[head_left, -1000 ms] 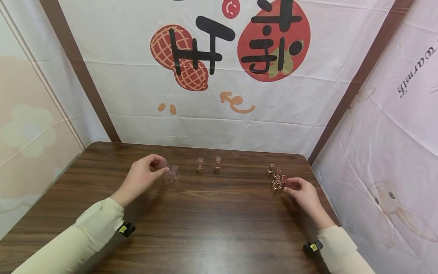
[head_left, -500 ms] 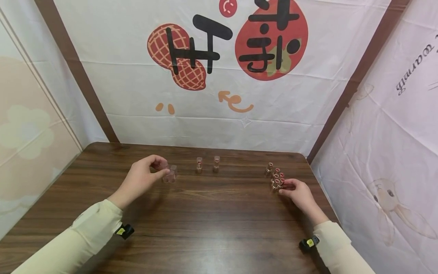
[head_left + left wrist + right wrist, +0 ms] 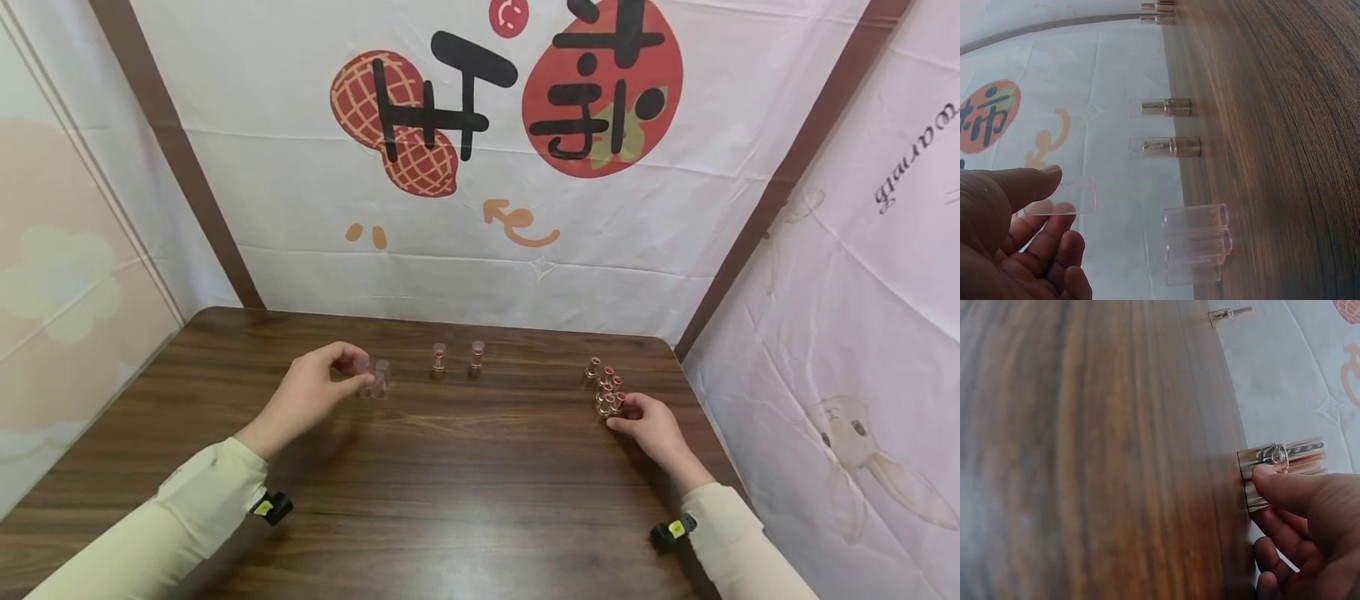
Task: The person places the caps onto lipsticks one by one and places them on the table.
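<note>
My left hand [image 3: 318, 382] pinches a clear, pinkish lipstick cap [image 3: 1082, 197] between thumb and fingers, lifted off the table in the left wrist view. Just beside it, several similar clear caps [image 3: 1196, 220] stand grouped on the wood. At the right, my right hand [image 3: 658, 429] grips a gold lipstick tube [image 3: 1256, 498] low down, at the edge of a tight cluster of uncapped tubes with red-ringed tops. Another gold tube [image 3: 1254, 462] stands against it, partly behind my thumb. The fingers on the far side are partly hidden.
Two lipsticks with clear caps on, one [image 3: 439, 360] and another [image 3: 477, 358], stand upright at the back middle. One uncapped tube [image 3: 594, 368] stands slightly behind the cluster. A printed white cloth [image 3: 465, 283] hangs behind the brown wooden table [image 3: 465, 483].
My right hand has moved left and closed in on the nearest tube of the cluster. The left hand stays almost in place with the cap.
</note>
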`<control>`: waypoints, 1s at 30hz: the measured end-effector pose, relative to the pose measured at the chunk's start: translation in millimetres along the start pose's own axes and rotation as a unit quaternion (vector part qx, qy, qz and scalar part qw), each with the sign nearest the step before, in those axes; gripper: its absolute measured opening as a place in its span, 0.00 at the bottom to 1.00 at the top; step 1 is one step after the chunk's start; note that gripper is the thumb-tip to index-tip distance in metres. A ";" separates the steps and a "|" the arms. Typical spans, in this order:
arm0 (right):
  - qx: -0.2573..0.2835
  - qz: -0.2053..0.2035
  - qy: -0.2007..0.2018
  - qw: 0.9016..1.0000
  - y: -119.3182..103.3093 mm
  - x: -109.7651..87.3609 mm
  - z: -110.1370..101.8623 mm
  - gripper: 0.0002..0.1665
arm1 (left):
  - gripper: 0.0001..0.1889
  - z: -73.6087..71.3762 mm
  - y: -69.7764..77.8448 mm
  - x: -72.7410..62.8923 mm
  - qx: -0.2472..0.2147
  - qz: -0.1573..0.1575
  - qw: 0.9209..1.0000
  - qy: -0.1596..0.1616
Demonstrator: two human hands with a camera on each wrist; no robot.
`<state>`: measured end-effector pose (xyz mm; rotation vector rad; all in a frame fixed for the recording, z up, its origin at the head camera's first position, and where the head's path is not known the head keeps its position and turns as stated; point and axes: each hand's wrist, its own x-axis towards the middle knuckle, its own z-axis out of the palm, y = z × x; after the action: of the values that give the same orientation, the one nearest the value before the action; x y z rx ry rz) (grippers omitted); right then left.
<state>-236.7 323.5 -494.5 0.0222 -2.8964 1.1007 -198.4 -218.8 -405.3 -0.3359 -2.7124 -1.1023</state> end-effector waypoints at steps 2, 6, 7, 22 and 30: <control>-0.006 -0.006 0.002 1.000 1.6 0.6 0.7 0.20 | 0.13 0.2 -0.1 0.4 0.002 0.004 1.000 -0.003; -0.026 -0.015 0.003 1.000 3.8 -0.5 0.8 0.16 | 0.13 0.7 0.6 0.7 0.001 0.010 1.000 -0.009; -0.029 -0.016 0.003 0.999 3.5 -1.1 0.1 0.16 | 0.13 0.4 0.7 0.8 0.001 0.010 1.000 -0.010; 0.002 -0.021 0.105 0.994 -20.2 -12.1 -16.6 0.17 | 0.13 -5.5 3.6 1.4 0.000 0.010 1.000 -0.020; 0.079 -0.061 0.159 0.982 -52.4 -16.9 -19.8 0.16 | 0.13 -9.0 12.9 6.8 -0.015 0.002 0.999 -0.037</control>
<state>-217.7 297.4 -445.7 0.0253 -2.4903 1.1861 -200.5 -215.3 -388.6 -0.3960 -2.7599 -1.1538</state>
